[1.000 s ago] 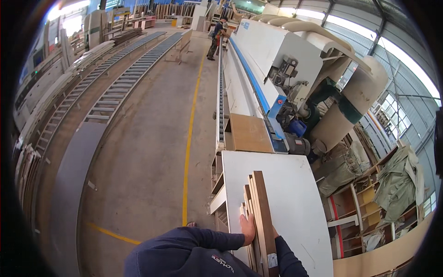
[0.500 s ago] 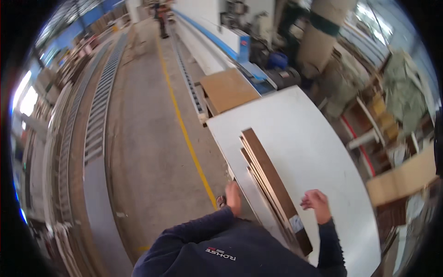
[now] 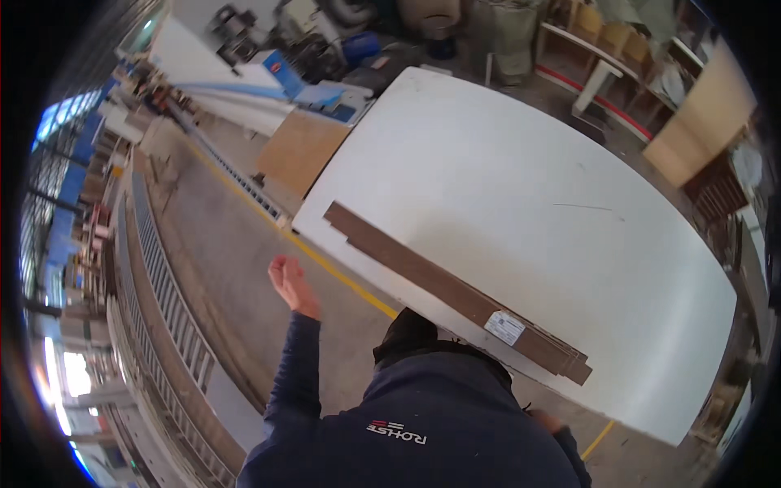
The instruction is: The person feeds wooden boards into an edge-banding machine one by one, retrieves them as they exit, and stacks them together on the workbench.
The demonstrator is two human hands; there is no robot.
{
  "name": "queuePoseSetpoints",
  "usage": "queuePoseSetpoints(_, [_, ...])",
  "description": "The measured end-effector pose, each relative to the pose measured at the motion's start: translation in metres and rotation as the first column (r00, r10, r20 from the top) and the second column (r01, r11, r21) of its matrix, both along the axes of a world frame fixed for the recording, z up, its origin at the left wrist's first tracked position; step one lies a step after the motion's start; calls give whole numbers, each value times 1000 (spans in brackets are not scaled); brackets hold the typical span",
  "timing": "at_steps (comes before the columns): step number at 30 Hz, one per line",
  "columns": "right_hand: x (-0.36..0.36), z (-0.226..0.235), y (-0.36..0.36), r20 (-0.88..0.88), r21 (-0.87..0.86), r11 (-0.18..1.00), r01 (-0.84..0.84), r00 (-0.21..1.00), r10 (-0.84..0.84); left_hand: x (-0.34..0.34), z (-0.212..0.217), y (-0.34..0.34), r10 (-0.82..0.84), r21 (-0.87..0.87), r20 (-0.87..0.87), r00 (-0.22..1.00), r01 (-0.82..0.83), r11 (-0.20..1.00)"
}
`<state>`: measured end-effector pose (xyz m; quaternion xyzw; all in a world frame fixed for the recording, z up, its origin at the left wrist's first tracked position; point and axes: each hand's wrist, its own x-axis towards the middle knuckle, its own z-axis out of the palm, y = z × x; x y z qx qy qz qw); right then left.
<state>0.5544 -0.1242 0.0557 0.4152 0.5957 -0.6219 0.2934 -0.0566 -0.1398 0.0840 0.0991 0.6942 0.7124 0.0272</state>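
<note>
My left hand (image 3: 294,285) is raised over the floor, left of the white table. Its fingers are loosely bent and slightly apart, with nothing in them. Low beside my right hip, my right hand (image 3: 547,420) shows only in part; its fingers are hidden by my body and sleeve. A stack of long dark brown boards (image 3: 423,275) lies along the table's near edge, apart from both hands. The strips sit a little out of line at their ends. Toward the stack's right end is a white paper label (image 3: 504,327).
The large white table (image 3: 521,163) fills the middle and right. A brown panel (image 3: 305,154) adjoins its far left corner, beside a blue-and-white machine (image 3: 285,77). Roller conveyors (image 3: 167,272) run along the left, past a yellow floor line (image 3: 346,281). Shelving with boards (image 3: 602,61) stands beyond the table.
My view has swung to the right, so the table and boards now lie more crosswise. My left hand has moved out leftward; my right hand has dropped from above the table to my side.
</note>
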Motion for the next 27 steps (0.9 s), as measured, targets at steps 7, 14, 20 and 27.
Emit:
queuePoseSetpoints(7, [-64, -162, -69, -114, 252, 802, 542, 839, -531, -75, 61, 103, -221, 185, -207, 953, 260, 948])
queuePoseSetpoints(14, [-156, -188, -114, -219, 317, 516, 796, 590, -777, -162, 46, 174, -301, 117, -297, 906, 347, 930])
queuePoseSetpoints(20, [-284, -117, -66, -227, 207, 323, 923, 367, -902, -196, 28, 233, -482, 52, -258, 837, 511, 858])
queuePoseSetpoints(27, [-351, -40, 30, 93, 204, 719, 664, 718, -690, -198, 50, 263, -563, 16, -325, 760, 600, 800])
